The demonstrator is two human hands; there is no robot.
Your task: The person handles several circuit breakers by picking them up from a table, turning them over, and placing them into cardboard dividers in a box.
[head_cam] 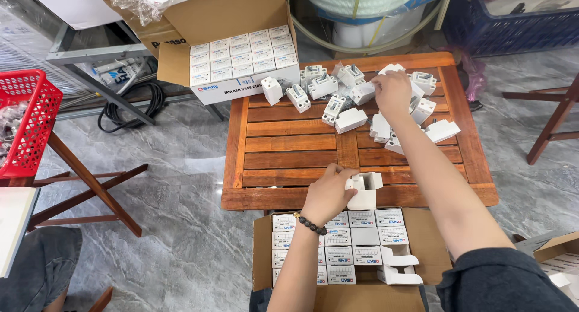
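Observation:
My left hand [329, 193] grips a small open white carton [363, 190] at the near edge of the wooden slatted table [289, 149]. My right hand [392, 92] reaches to the far side of the table and rests on a pile of white circuit breakers [338, 95], its fingers curled over one of them. Loose empty white cartons [442, 131] lie to the right of that arm. Below the table edge, a brown cardboard box [416, 233] holds rows of packed small white cartons [338, 254].
A second open cardboard box [241, 58] of small white cartons sits at the table's far left corner. A red basket [27, 122] stands on a wooden stand at left. Black cable [129, 110] lies on the marble floor. A blue crate [512, 22] is at the back right.

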